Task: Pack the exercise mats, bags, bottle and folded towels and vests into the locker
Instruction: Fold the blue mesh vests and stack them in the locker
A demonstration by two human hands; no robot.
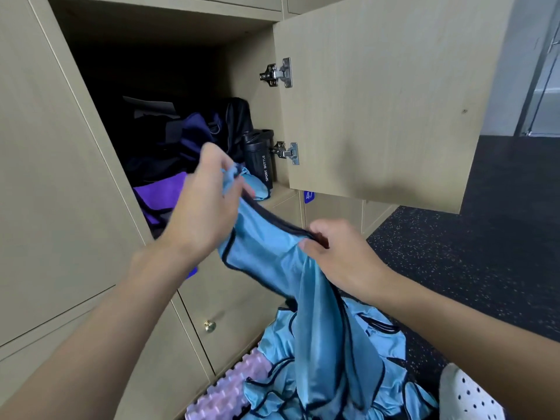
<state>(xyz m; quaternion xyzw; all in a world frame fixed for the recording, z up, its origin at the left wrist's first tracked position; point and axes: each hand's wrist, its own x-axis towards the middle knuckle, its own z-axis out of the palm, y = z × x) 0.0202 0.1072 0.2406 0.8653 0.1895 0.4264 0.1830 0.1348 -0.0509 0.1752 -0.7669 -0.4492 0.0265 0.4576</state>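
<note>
Blue, silky cloth is bunched in the curled fingers of the left hand, while the right hand pinches the dark hem. The vest hangs between them before the locker, its tail trailing into the pile below. It looks light, limp and slippery; gripping the bound hem seems safest.

Closed pale wood doors meet a black speckled floor, with a grey wall at right.
</note>
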